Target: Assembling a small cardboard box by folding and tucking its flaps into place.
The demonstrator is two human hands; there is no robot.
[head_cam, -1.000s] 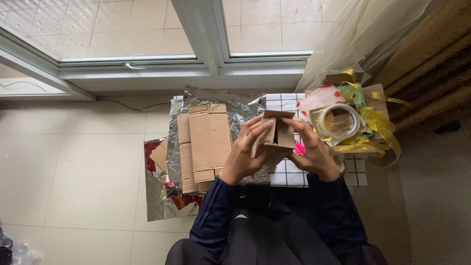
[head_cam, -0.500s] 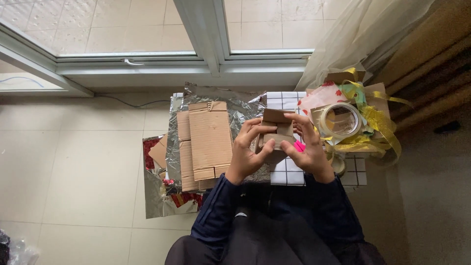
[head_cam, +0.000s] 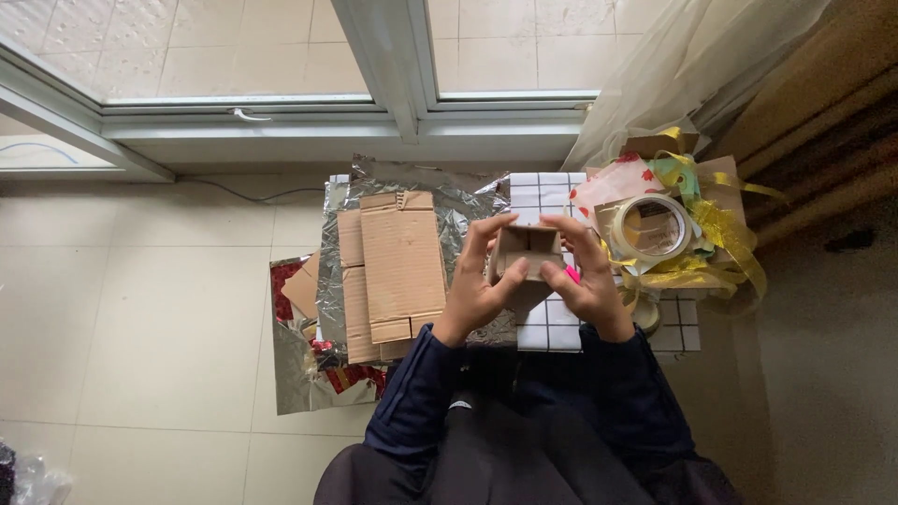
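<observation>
A small brown cardboard box [head_cam: 527,252] with its open side up is held between both my hands above the floor. My left hand [head_cam: 475,290] grips its left wall, fingers reaching over the far edge. My right hand [head_cam: 586,282] grips its right wall, thumb pressed on the near flap. Under the box lies a white sheet with a black grid [head_cam: 545,329]. A bit of bright pink [head_cam: 572,274] shows by my right thumb.
Flattened corrugated cardboard [head_cam: 398,266] lies on silver foil wrap [head_cam: 304,369] to the left. A roll of clear tape [head_cam: 653,227] sits on a heap of gold ribbon [head_cam: 720,234] and paper at right. A window frame [head_cam: 393,65] runs along the far side.
The box has been turned in my hands from a folded, tilted shape to an open-topped box held level. Both hands shifted slightly to its sides.
</observation>
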